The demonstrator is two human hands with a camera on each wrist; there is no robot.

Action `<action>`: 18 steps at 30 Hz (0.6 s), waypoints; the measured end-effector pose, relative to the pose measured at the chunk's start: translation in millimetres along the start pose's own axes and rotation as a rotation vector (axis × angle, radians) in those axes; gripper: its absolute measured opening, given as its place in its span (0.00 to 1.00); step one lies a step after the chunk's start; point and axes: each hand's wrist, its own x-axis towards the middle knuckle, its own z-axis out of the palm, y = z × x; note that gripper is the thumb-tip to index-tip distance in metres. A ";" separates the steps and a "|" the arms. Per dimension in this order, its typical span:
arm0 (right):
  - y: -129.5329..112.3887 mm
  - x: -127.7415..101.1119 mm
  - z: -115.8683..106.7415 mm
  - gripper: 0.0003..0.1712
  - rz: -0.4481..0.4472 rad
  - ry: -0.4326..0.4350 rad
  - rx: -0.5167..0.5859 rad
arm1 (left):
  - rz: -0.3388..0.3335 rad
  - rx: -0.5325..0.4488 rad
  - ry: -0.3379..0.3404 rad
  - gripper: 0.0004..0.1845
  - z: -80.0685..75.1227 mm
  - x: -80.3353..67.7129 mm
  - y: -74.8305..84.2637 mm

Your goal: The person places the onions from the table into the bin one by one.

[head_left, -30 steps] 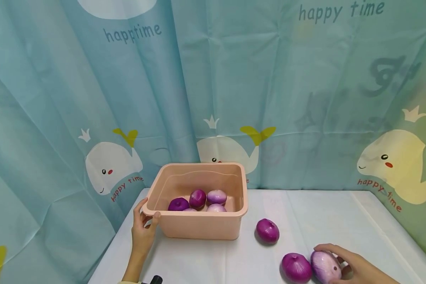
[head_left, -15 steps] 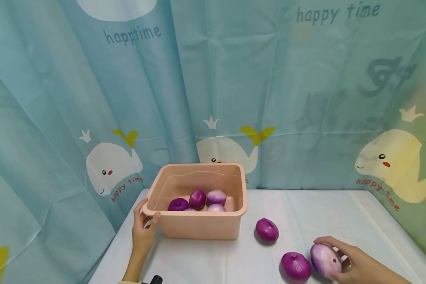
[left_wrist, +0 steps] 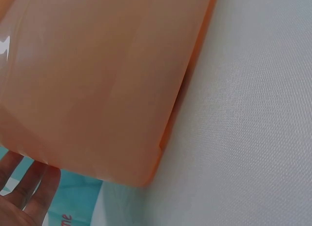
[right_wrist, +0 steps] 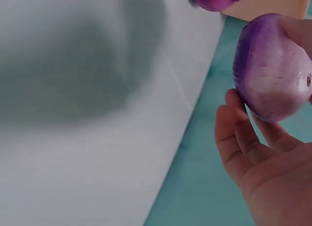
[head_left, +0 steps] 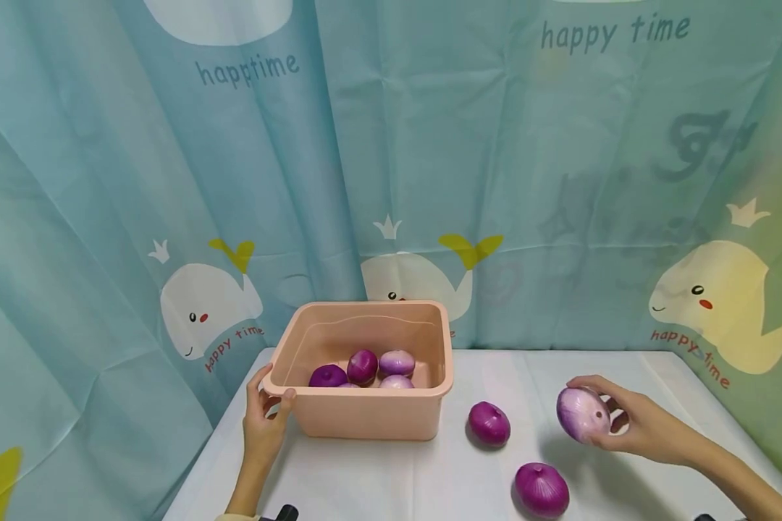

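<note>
My right hand (head_left: 632,423) grips a pale purple onion (head_left: 583,414) (right_wrist: 270,70) and holds it above the white table at the right. Two darker purple onions lie on the table: one (head_left: 489,423) beside the tub, one (head_left: 541,490) near the front edge. My left hand (head_left: 265,420) grips the near left corner of the pink plastic tub (head_left: 365,416), thumb over the rim. Several purple onions (head_left: 363,365) lie inside the tub. In the left wrist view the tub wall (left_wrist: 97,84) fills the frame, with my fingers (left_wrist: 29,187) beside it.
The white table (head_left: 612,376) stands against a blue curtain (head_left: 430,159) printed with whales, which closes in the back and both sides. The tub sits at the back left of the table.
My right hand has lifted the pale onion off the table, up and toward the back. The dark onion beside it stays put. The left hand has not moved.
</note>
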 end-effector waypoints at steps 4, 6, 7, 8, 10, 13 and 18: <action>-1.3 16.8 -6.7 0.42 0.034 0.039 -0.040 | 0.001 0.004 0.004 0.36 0.0 0.2 -1.9; -2.1 25.3 -10.1 0.42 0.050 0.056 -0.054 | 0.000 0.005 0.008 0.35 -0.1 0.2 -1.8; -2.7 29.6 -11.9 0.42 0.054 0.061 -0.062 | 0.001 0.006 0.010 0.35 -0.1 0.2 -2.2; -3.3 33.9 -13.7 0.42 0.062 0.068 -0.065 | 0.002 0.007 0.013 0.35 -0.2 0.3 -2.4; -4.6 42.3 -18.0 0.42 0.077 0.077 -0.066 | 0.004 0.008 0.018 0.34 0.0 0.5 -2.5; -5.4 54.5 -24.5 0.41 0.085 0.088 -0.063 | 0.009 0.011 0.023 0.34 0.6 0.9 -3.0; -5.4 71.5 -32.8 0.41 0.086 0.100 -0.056 | 0.019 0.004 0.020 0.34 1.9 0.6 -3.7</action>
